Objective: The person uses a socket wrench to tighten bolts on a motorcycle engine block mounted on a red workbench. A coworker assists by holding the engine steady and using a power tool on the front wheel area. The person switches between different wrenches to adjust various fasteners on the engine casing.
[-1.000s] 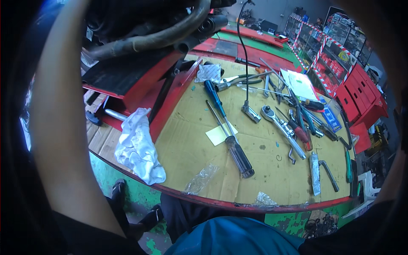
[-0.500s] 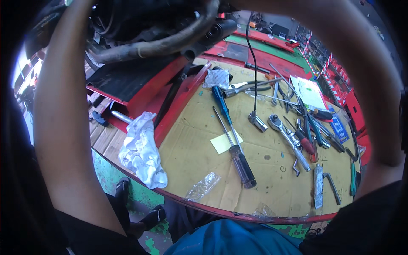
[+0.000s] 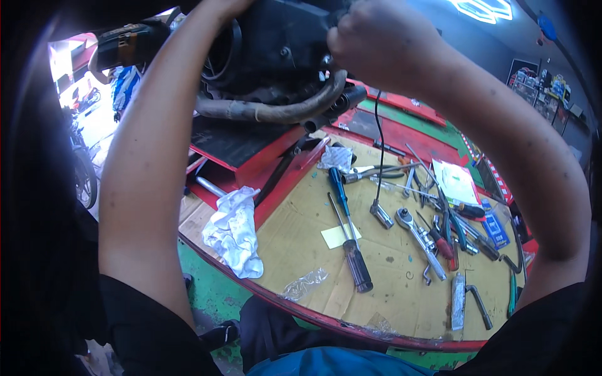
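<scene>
Both my arms reach up and forward to a dark motorcycle engine (image 3: 276,53) at the top of the view. My right hand (image 3: 379,37) is closed, fingers curled, against the engine's right side; what it grips is hidden. Only the back edge of my left hand (image 3: 231,6) shows at the upper edge, beside the engine's left part, its fingers out of sight. Below the engine curves a worn metal exhaust pipe (image 3: 276,111). From beneath my right forearm a thin black cable (image 3: 377,135) hangs down to a metal cylindrical end piece (image 3: 382,215) at the cardboard.
A cardboard-covered red bench (image 3: 301,250) carries two screwdrivers (image 3: 357,266), a ratchet (image 3: 421,241), pliers, a tube (image 3: 458,301) and a hex key (image 3: 480,307). A crumpled white cloth (image 3: 233,235) lies at its left edge. A red stand (image 3: 251,150) sits under the engine.
The view has tilted up and shifted left, so more engine shows. My right hand has come into view, closed at the engine. The tools on the bench lie as before.
</scene>
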`<state>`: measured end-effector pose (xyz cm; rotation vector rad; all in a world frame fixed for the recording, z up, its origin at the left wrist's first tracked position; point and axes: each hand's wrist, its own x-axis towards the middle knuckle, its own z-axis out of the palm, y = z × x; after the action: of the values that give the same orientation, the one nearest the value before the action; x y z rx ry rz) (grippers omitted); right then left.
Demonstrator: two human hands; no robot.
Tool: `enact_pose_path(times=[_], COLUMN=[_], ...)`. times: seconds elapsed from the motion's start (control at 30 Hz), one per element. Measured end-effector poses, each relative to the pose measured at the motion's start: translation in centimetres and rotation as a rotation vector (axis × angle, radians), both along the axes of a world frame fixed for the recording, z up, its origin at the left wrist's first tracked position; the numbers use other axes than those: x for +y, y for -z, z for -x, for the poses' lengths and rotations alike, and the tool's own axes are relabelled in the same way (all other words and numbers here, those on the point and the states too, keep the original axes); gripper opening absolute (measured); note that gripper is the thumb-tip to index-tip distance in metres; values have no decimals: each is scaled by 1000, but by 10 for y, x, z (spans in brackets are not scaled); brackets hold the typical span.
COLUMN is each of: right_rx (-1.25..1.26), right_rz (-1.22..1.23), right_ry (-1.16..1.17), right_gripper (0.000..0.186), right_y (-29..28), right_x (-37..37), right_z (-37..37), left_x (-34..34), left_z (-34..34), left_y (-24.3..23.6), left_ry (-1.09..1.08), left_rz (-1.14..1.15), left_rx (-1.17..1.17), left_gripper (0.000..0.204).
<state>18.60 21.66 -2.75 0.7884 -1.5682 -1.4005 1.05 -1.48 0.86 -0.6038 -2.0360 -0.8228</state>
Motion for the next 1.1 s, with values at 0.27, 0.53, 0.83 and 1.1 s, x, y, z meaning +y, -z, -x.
enact_pose_path(times=[0.27,0.53,0.83,1.1], right_rx=[103,100,153,159], right_rz=[30,-92,-26,87], right_ry=[41,-5,-85,-63], right_gripper=[14,10,14,19], right_y=[4,-5,5,19], right_x=[-1,0,4,10], right_z=[7,0,-5,-5], left_x=[15,12,21,15], left_z=[19,13,17,40], left_y=[14,10,17,5], left_ry=[-123,18,61,66], left_rz=[-3,-23,-160,-52], left_rx=[302,305,292,317], left_gripper=[70,49,45,48])
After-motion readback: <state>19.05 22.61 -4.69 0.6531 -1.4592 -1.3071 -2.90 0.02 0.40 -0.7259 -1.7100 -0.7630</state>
